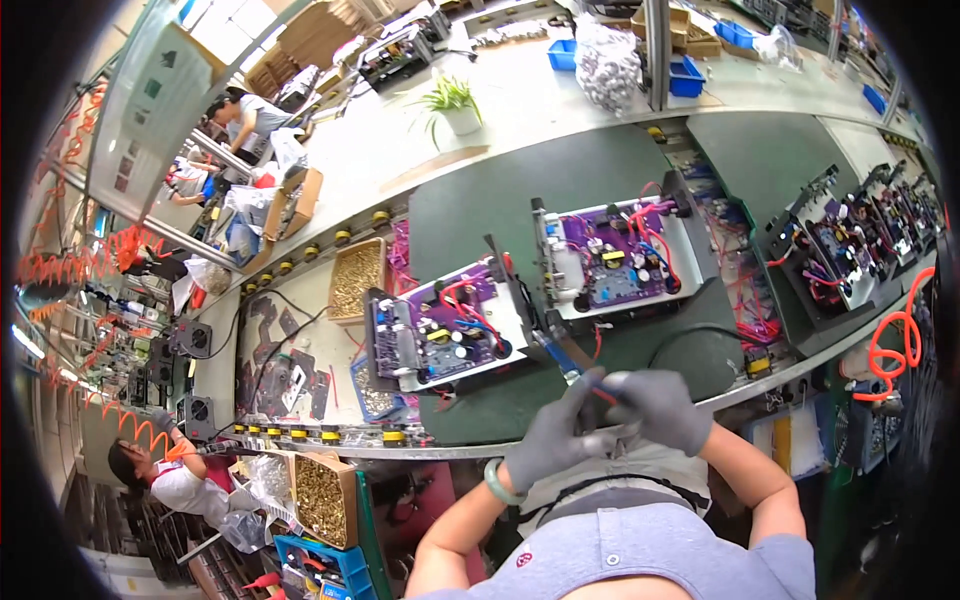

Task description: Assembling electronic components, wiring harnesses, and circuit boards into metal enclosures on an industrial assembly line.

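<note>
Both my hands wear grey gloves and meet at the near edge of the work line. My left hand point(555, 438) is closed, its fingertips against a thin dark and red piece point(603, 393) whose kind I cannot make out. My right hand point(662, 408) closes around the other end of that piece. Just beyond my hands are two open units with purple circuit boards. The left unit point(440, 325) lies tilted, with red and blue wires on its board. The right unit point(625, 255) has red wires looping over its board and a black side panel.
Green work plates point(470, 415) carry the units. More open units point(850, 240) stand at far right. Boxes of brass-coloured screws point(357, 280) and a blue tray point(375, 392) are at left. A red coiled hose point(893, 340) hangs at right. A co-worker point(185, 480) sits at lower left.
</note>
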`<state>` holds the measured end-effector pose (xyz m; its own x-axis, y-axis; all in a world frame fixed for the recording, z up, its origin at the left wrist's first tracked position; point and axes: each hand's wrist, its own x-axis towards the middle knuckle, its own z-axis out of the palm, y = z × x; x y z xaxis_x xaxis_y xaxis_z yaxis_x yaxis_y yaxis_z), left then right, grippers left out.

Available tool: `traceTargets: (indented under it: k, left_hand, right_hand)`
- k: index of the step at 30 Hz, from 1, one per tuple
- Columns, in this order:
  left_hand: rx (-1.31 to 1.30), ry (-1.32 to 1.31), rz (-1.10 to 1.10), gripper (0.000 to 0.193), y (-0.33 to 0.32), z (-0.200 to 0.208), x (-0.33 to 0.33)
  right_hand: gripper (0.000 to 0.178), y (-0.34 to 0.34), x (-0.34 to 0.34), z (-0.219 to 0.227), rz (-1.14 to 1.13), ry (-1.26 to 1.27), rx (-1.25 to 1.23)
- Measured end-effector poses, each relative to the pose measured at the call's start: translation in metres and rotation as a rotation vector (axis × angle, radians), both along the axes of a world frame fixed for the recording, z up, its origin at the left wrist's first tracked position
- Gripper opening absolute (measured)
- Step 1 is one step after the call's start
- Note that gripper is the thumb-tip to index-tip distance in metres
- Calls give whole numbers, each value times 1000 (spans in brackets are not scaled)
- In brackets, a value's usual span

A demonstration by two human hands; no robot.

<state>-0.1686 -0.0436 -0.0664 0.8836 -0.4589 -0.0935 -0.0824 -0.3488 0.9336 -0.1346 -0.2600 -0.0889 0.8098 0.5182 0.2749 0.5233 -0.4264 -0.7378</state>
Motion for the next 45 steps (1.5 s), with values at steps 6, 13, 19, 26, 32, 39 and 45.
traceTargets:
  k: [6,13,19,26,32,39,45]
  left_hand:
    - [-260,-328,500,20,38,31,-57]
    - [-664,-86,805,25,54,45,-24]
    - [329,-1127,564,30,57,59,35]
    - [706,-1025,351,25,64,70,76]
    - [540,-924,326,17,66,66,90]
    - [709,-857,191,23,65,75,87]
    - [578,-887,151,28,73,66,93]
  right_hand:
    - [32,72,9,39,459,-175,-28]
    - [22,84,62,84,255,-461,-217]
    - [8,85,101,93,-53,-912,-418]
    - [20,82,99,93,-44,-832,-451]
    - [20,83,110,109,84,-741,-455]
    - [6,81,106,116,117,-754,-492]
    - [13,90,102,109,70,-947,-644]
